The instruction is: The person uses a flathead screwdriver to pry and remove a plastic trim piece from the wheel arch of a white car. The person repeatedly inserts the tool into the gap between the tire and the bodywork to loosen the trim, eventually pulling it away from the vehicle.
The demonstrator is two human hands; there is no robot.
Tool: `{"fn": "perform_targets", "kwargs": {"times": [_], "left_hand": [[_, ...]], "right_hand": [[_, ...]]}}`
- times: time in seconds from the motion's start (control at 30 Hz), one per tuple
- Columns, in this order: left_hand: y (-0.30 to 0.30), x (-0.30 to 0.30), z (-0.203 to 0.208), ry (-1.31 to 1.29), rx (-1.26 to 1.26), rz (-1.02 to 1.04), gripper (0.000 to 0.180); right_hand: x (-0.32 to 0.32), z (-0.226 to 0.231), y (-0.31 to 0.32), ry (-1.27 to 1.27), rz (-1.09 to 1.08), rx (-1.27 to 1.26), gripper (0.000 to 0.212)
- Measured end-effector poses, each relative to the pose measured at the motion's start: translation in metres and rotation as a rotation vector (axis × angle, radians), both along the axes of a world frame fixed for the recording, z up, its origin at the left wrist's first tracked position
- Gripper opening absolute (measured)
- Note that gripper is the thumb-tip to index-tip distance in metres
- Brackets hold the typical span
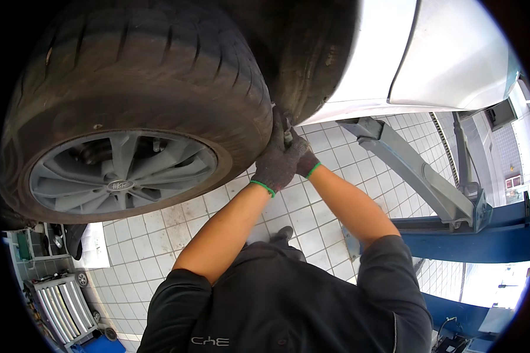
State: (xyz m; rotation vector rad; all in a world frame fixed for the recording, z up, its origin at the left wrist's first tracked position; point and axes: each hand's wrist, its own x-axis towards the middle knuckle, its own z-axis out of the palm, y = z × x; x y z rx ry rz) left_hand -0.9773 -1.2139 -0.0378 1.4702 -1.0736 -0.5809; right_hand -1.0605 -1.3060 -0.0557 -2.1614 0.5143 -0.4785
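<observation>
Both my hands wear dark knitted gloves with green cuffs and meet close together beside the tyre (176, 100), at the lower edge of the wheel arch (312, 65). My left hand (275, 162) lies against the tyre's right side, its fingers reaching up behind the tread and closed. Just right of it, partly behind it, my right hand (304, 156) is closed too. A small pale piece (288, 137) shows between the gloves, too little of it to name. The wheel has a grey multi-spoke rim (123, 154) and hangs off the floor.
A white car body (453, 53) extends to the upper right. Below it runs a grey lift arm (418, 173), joined to a blue lift beam (453, 235). A tool cabinet with drawers (62, 309) stands at the lower left on the tiled floor (141, 247).
</observation>
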Motion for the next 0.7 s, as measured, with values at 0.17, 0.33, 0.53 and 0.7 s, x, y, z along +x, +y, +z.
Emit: {"fn": "perform_targets", "kwargs": {"times": [0.17, 0.33, 0.53, 0.7], "left_hand": [[0.003, -0.003, 0.028, 0.073, 0.137, -0.044, 0.095], [-0.004, 0.001, -0.004, -0.161, -0.132, -0.041, 0.090], [0.023, 0.003, 0.043, 0.382, -0.053, -0.180, 0.099], [0.015, 0.000, 0.043, 0.290, -0.001, -0.121, 0.100]], "right_hand": [[0.025, -0.009, -0.023, 0.099, -0.157, 0.145, 0.055], [-0.008, -0.011, -0.003, -0.061, 0.010, -0.416, 0.051], [-0.045, 0.133, 0.040, 0.461, -0.099, 1.005, 0.025], [-0.046, 0.090, 0.016, 0.464, 0.121, 0.457, 0.022]]}}
